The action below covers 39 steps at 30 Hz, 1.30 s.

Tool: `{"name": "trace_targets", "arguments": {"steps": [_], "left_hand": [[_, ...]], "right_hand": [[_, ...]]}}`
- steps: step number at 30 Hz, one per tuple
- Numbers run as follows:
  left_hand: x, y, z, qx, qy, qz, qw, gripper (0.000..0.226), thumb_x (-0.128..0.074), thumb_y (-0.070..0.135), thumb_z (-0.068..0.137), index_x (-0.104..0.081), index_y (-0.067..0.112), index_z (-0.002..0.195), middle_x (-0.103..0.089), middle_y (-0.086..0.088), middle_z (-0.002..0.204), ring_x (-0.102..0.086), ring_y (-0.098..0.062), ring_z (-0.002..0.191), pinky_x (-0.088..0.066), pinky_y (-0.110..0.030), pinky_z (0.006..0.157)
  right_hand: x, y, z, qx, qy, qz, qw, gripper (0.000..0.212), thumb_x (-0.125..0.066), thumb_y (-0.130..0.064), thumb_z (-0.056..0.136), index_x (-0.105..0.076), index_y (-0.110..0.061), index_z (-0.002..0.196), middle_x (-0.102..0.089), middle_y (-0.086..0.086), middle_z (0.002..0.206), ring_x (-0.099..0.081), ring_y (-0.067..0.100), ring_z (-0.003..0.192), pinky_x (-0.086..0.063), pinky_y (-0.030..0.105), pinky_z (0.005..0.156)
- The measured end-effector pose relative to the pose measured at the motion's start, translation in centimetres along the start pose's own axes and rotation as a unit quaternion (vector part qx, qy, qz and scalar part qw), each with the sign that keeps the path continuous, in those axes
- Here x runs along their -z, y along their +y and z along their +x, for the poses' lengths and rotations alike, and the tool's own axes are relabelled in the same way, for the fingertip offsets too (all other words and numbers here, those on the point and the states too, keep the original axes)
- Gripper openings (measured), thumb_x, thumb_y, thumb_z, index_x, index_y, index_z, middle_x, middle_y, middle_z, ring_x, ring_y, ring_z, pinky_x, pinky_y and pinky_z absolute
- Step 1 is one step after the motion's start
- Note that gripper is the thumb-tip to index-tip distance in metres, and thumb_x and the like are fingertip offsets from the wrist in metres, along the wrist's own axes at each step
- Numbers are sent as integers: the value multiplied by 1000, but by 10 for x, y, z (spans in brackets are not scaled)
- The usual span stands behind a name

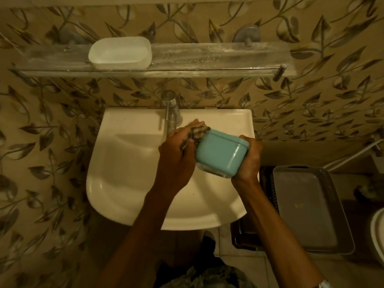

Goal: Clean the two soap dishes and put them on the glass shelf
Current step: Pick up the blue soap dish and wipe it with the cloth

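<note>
Over the sink [124, 163], our right hand [249, 161] grips the teal dish [220, 154]; our left hand [176, 156], clutching a cloth [197, 133], should scrub every corner.

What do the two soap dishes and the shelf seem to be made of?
White soap dish: likely plastic, matte and slightly translucent.
Blue-green soap dish: likely plastic, glossy, with a light streak on its edge.
Shelf: clear glass; the wall pattern shows through, and the surface is streaked whitish.

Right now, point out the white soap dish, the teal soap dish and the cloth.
white soap dish [120, 52]: head view, its inner floor.
teal soap dish [222, 155]: head view, its broad outer face.
cloth [198, 133]: head view, its bunched patterned part.
</note>
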State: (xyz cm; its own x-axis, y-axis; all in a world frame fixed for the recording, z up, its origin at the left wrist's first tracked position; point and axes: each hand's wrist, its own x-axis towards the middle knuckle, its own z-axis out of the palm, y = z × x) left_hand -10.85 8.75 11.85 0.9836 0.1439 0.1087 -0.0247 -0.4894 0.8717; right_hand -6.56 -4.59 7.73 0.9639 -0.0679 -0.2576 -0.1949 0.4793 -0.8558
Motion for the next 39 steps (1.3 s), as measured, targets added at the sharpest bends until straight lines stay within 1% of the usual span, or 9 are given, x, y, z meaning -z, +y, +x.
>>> {"name": "trace_targets", "arguments": {"steps": [3,9,14,18,23,26,30,35,39], "left_hand": [[7,-5,2,62,-84,-156,982,29,-37,25,91,-58,37,107,-62,3,78,-58,-2,60,-49,-21,51],[16,-1,14,52,-156,-154,974,21,-51,35,89,-59,23,103,-62,-9,79,-58,-23,59,-49,-32,51],[27,6,22,12,-148,-10,989,9,-51,34,90,-56,28,85,-54,10,79,-52,0,75,-44,-19,68],[21,20,19,-52,-116,122,984,28,-49,41,86,-58,24,107,-54,10,97,-48,-15,104,-42,-38,92],[38,28,24,26,79,-70,994,20,-43,28,98,-59,25,110,-62,12,96,-62,3,86,-53,-14,73],[58,23,24,72,206,-57,974,17,-39,30,100,-55,24,101,-58,15,87,-61,-2,86,-50,-13,71],[24,45,8,28,94,-34,995,25,-39,18,99,-55,19,119,-59,6,90,-60,6,69,-48,-9,56],[-42,57,-28,-66,-21,282,957,57,-60,20,86,-42,19,140,-41,-1,149,-36,-20,138,-26,-46,112],[-11,27,-16,-113,-71,262,956,51,-50,29,88,-46,17,137,-47,-2,145,-41,-22,135,-33,-49,108]], "right_hand": [[6,1,0,-40,-2,48,998,31,-46,-36,77,-53,-26,49,-54,-7,50,-53,11,51,-43,22,52],[9,0,2,-118,11,-7,993,46,-43,-54,90,-65,-14,80,-72,4,69,-69,19,63,-57,29,60],[15,-26,0,179,-102,-280,937,41,-29,-47,96,-61,-23,105,-64,-7,108,-59,5,105,-47,29,98],[-5,-32,-5,307,-191,-452,815,23,-34,-46,96,-55,-39,89,-62,-17,86,-59,1,84,-44,18,71],[-10,-27,2,125,38,-217,967,48,-44,-53,85,-63,-26,49,-63,-8,47,-62,4,49,-47,25,50],[1,-24,6,61,90,-162,981,44,-47,-51,82,-63,-28,48,-63,-10,47,-60,3,46,-47,26,50],[-16,-18,2,60,117,-178,975,47,-47,-41,93,-62,-24,51,-62,-5,51,-62,10,53,-50,32,58],[-3,-4,-29,89,9,-309,947,34,-48,2,93,-48,-31,98,-53,-3,103,-51,2,88,-49,34,87],[-17,-16,-25,76,85,-206,972,38,-50,-17,96,-51,-26,60,-59,-8,58,-57,7,56,-47,31,59]]}}
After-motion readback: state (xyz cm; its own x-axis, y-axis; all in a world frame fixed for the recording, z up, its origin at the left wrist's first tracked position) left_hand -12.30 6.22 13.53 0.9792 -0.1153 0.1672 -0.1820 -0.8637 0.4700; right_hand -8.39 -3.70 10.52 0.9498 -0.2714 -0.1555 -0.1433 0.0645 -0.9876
